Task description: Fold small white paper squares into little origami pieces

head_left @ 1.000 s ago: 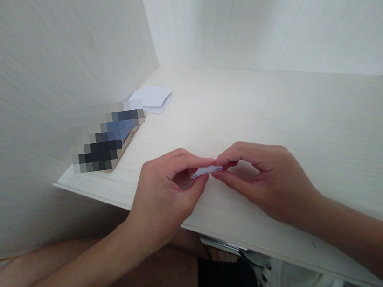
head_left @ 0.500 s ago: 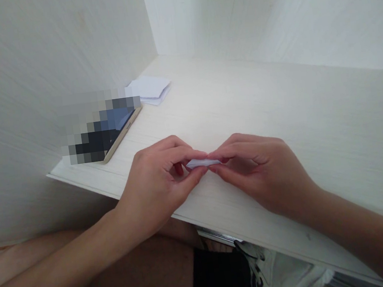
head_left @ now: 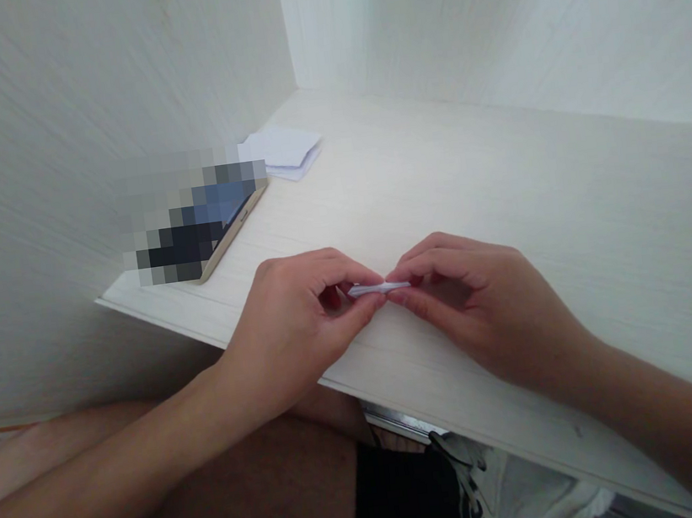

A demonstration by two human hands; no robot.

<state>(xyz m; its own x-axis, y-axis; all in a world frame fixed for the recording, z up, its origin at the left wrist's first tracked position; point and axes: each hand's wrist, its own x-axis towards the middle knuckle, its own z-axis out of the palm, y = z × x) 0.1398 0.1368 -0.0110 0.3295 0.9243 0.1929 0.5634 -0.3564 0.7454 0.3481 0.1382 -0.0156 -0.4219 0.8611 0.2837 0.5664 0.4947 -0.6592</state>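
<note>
A small folded piece of white paper (head_left: 370,289) is pinched between both hands just above the white tabletop. My left hand (head_left: 308,315) grips its left part between thumb and fingers. From the other side, my right hand (head_left: 471,293) pinches the right part, and the fingertips of the two hands meet near the paper's middle. Seen nearly edge-on, the paper looks thin and flat. Fingers cover much of it, so its full shape is hidden.
A phone (head_left: 234,231), partly pixelated, lies at the left of the white table (head_left: 501,179). Behind it are folded white sheets (head_left: 286,146). Pale walls enclose the left and back. My legs and a shoe (head_left: 468,481) are below the front edge.
The paper between my fingers is pressed flatter and looks thinner. Both hands keep their pinch. The whole view has shifted slightly, so things sit a little further right.
</note>
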